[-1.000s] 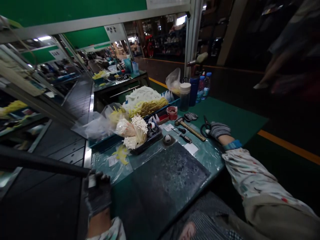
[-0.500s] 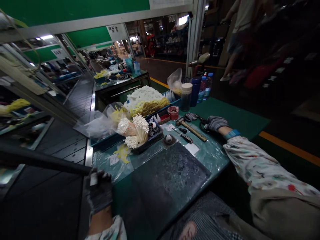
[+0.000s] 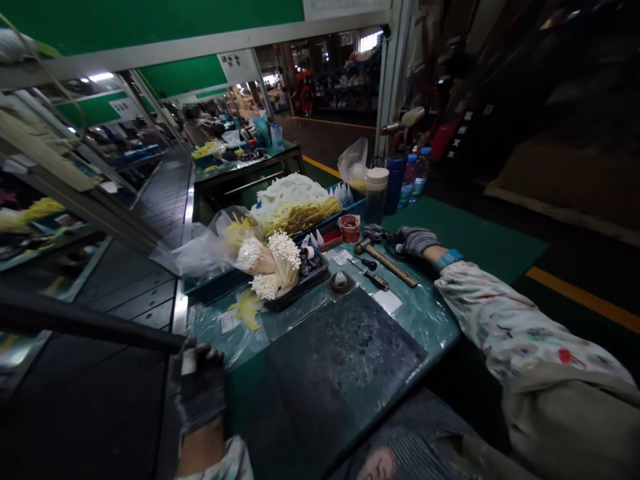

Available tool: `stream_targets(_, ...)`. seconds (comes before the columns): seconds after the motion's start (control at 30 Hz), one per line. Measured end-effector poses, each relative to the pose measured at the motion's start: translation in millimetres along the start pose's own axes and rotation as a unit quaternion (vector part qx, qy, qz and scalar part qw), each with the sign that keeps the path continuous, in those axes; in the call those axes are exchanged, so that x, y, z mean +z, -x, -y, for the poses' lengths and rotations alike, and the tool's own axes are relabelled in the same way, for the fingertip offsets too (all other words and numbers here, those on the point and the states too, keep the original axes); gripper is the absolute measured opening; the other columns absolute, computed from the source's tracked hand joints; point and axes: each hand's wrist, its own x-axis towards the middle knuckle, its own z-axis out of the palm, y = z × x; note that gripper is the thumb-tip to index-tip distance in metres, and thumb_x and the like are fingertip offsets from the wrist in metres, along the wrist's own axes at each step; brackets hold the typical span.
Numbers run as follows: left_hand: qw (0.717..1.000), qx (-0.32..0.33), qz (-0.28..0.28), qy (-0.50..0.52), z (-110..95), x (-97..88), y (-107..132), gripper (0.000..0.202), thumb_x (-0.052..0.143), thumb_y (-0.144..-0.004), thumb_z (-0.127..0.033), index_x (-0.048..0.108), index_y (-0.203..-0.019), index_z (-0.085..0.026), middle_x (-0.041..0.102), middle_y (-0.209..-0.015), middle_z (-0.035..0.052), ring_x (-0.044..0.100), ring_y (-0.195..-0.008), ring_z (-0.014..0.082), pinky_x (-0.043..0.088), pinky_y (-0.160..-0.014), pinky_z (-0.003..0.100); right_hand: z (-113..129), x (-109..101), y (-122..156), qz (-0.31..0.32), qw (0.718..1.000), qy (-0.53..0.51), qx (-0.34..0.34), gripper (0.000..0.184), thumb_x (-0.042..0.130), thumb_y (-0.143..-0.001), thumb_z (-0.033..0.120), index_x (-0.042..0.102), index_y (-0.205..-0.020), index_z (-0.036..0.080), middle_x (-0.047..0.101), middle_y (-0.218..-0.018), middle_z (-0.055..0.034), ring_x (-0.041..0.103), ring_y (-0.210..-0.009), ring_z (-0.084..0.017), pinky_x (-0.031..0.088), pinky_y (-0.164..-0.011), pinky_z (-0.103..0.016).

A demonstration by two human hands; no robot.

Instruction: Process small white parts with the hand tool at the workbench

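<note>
My left hand [image 3: 198, 385], in a dark glove, is closed round the end of a long dark bar [image 3: 85, 323] that runs off to the left. My right hand [image 3: 414, 241], in a grey glove, is closed on the black scissors [image 3: 392, 247] at the far side of the bench, just past the head of a wooden-handled hammer [image 3: 385, 259]. A dark cutting mat [image 3: 340, 360] lies in front of me on the green bench.
A black tray holds bundles of white-tipped sticks [image 3: 274, 261]. Behind it are bins of white and yellow strips [image 3: 295, 203], a red cup [image 3: 349, 227], a jar [image 3: 376, 193] and bottles [image 3: 414, 175]. A screwdriver [image 3: 376, 280] lies by the hammer.
My right hand has slid left along the far side of the bench with the scissors, toward the hammer head. My left hand and the bar have stayed put.
</note>
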Motion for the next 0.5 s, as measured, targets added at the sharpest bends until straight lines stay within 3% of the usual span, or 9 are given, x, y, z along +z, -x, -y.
stream_targets(0.17,1.0,-0.011,0.025,-0.01,-11.1,4.9,9.1,0.007,0.074,-0.095,-0.02,0.067,-0.096,-0.018,0.066,-0.078,-0.0071,0.058,-0.07,0.0078,0.052,-0.069,0.02,8.8,5.7,-10.2,-0.026,0.997,-0.062,-0.03,0.036,0.072,-0.103,0.039,0.069,-0.131,0.017,0.071,-0.135,-0.0107,0.069,-0.122,-0.027,0.058,-0.107,-0.052)
stream_targets(0.27,0.998,0.038,0.018,-0.041,-18.9,16.4,28.9,0.017,0.081,-0.089,-0.03,0.07,-0.095,-0.019,0.069,-0.081,-0.007,0.063,-0.077,0.0103,0.055,-0.074,0.022,4.2,1.2,4.2,-0.077,0.986,-0.133,-0.065,0.039,0.072,-0.101,0.036,0.07,-0.133,0.015,0.071,-0.137,-0.0165,0.067,-0.128,-0.031,0.052,-0.115,-0.052)
stream_targets(0.37,0.994,0.07,0.062,-0.06,-13.6,29.2,66.7,0.044,0.092,-0.07,-0.058,0.076,-0.096,-0.026,0.077,-0.093,-0.0045,0.071,-0.091,0.0188,0.061,-0.085,0.032,8.6,-7.3,39.5,-0.126,0.958,-0.221,-0.135,0.043,0.066,-0.1,0.037,0.071,-0.136,0.015,0.072,-0.14,-0.0195,0.065,-0.132,-0.034,0.048,-0.119,-0.048)
stream_targets(0.47,0.983,0.038,0.157,-0.082,11.1,38.7,108.4,0.056,0.087,-0.063,-0.079,0.081,-0.096,-0.034,0.081,-0.11,-0.0001,0.074,-0.108,0.0321,0.063,-0.096,0.048,33.1,-6.1,98.3,-0.128,0.906,-0.308,-0.261,0.042,0.054,-0.105,0.043,0.07,-0.138,0.023,0.07,-0.148,-0.0085,0.065,-0.137,-0.024,0.049,-0.12,-0.037)
stream_targets(0.5,0.974,0.026,0.197,-0.104,21.7,42.1,120.3,0.057,0.085,-0.063,-0.082,0.081,-0.095,-0.035,0.081,-0.114,0.0017,0.073,-0.112,0.0359,0.063,-0.096,0.053,44.7,-2.3,121.1,-0.113,0.876,-0.344,-0.318,0.044,0.051,-0.107,0.048,0.071,-0.137,0.023,0.072,-0.145,-0.0079,0.067,-0.133,-0.022,0.052,-0.116,-0.036)
